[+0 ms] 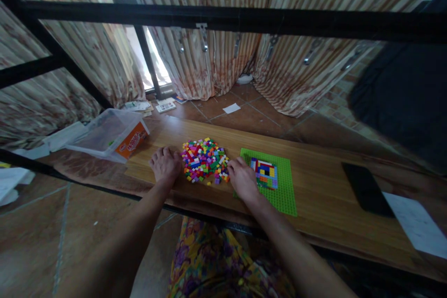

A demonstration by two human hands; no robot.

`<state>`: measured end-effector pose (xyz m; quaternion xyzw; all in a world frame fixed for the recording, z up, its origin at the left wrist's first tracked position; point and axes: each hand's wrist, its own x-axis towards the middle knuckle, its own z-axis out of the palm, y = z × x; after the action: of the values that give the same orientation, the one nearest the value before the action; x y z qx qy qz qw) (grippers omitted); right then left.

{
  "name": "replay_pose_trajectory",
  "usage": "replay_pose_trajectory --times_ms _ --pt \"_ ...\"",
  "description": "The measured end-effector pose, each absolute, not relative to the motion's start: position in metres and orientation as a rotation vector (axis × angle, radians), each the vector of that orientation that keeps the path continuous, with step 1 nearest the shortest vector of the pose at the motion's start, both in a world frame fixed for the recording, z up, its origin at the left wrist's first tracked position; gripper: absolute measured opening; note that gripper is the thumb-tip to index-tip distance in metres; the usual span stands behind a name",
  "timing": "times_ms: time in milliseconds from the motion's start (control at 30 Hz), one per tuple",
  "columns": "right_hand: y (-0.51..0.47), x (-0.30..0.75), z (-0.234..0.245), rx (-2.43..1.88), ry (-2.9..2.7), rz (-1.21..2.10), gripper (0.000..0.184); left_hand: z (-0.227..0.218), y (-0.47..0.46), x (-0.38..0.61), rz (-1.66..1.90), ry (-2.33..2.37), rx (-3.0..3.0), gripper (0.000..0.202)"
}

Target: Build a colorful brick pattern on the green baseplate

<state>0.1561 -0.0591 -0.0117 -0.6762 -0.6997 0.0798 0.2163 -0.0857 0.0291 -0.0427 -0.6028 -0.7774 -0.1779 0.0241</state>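
A heap of small multicoloured toy bricks [204, 160] lies on the wooden board between my two hands. Against its left side, my left hand [165, 165] rests on the board with fingers loosely apart and nothing visible in them. My right hand [243, 178] is at the heap's right edge, its fingers bent together at the loose bricks; whatever they may hold is too small to make out. Just right of that hand lies a green studded baseplate [286, 191], partly covered by it. A block of joined coloured bricks [266, 173] sits on the baseplate.
A clear plastic bin [101, 135] with an orange label stands at the left. On the right are a dark flat slab [366, 188] and a white paper sheet [417, 223]. A black metal bar [223, 17] crosses above, before striped curtains [209, 70].
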Motion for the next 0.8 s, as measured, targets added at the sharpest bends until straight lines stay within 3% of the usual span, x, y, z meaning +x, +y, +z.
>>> replay_pose_trajectory --times_ms 167,367,800 --pt "-0.070 0.185 -0.009 -1.583 -1.636 0.323 0.019 -0.039 0.027 -0.084 -0.549 -2.423 -1.871 0.045" --pt "-0.089 0.228 -0.012 -1.636 -1.386 0.420 0.021 -0.039 0.027 -0.084 -0.558 -2.438 -1.878 0.046" --pt "-0.073 0.240 -0.002 -1.700 -1.713 0.249 0.027 -0.039 0.028 -0.084 -0.524 -2.430 -1.874 0.046"
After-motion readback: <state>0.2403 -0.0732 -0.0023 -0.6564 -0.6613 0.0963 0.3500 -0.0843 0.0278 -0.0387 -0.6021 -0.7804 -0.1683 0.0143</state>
